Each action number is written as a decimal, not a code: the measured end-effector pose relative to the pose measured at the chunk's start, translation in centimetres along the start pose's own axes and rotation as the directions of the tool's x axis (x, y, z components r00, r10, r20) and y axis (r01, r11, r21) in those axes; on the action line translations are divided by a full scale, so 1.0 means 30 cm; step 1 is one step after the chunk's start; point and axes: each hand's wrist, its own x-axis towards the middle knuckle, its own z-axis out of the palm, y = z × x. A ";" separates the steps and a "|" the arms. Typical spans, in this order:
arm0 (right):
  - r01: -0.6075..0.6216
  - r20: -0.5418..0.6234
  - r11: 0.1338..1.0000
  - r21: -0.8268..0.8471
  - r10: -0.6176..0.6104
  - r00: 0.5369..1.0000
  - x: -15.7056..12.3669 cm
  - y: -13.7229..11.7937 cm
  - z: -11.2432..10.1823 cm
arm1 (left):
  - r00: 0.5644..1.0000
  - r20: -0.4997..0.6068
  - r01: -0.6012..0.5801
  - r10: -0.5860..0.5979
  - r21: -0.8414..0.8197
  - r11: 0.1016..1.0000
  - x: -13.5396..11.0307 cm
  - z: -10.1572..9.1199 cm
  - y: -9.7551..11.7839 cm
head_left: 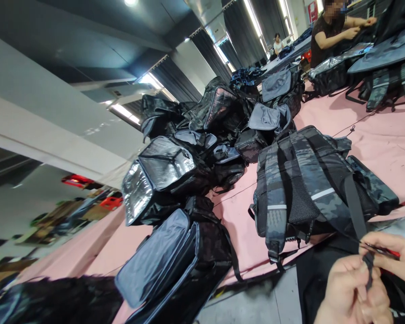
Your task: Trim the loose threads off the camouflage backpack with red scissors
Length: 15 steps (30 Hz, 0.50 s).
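My left hand (353, 290) is at the lower right, its fingers closed on the dark end of a webbing strap (355, 207). The strap hangs from a camouflage backpack (300, 180), which lies on the table with its shoulder straps and mesh back panel facing up. Close against the left hand, my right hand (396, 254) grips a small pair of snips (386, 251) with dark blades and a bit of red. Its fingers touch the strap end too. Part of the strap end is hidden between the fingers.
A pink-covered table (238, 216) runs ahead. On its left, an open grey-lined bag (158, 261) and a silver-lined bag (167, 166) stand before a pile of black bags (219, 103). At the upper right, a person (327, 38) handles another bag.
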 end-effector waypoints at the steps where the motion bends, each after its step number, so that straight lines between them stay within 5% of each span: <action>1: -0.011 0.056 1.000 0.027 0.009 0.998 0.006 -0.004 0.003 | 0.999 -0.001 0.039 -0.039 0.015 0.999 0.002 -0.002 -0.006; 3: -0.064 0.105 0.994 0.090 0.054 0.993 0.013 -0.011 0.009 | 0.998 -0.065 0.009 -0.002 0.098 0.995 0.001 -0.007 -0.015; 5: -0.102 0.096 0.987 0.126 0.091 0.991 0.017 -0.016 0.012 | 0.958 -0.198 -0.134 0.205 0.322 0.937 -0.009 -0.009 -0.019; 8: -0.100 0.097 0.987 0.124 0.089 0.991 0.021 -0.023 0.018 | 0.769 -0.274 -0.230 0.578 0.725 0.650 -0.024 -0.016 -0.018; 10: -0.104 0.084 0.986 0.130 0.094 0.992 0.021 -0.026 0.024 | 0.707 -0.281 -0.191 0.649 0.807 0.559 -0.024 -0.024 -0.016; 15: -0.078 -0.107 0.983 0.169 0.097 0.989 -0.006 -0.006 0.013 | 0.706 -0.441 -0.227 0.554 0.600 0.767 -0.006 -0.012 0.009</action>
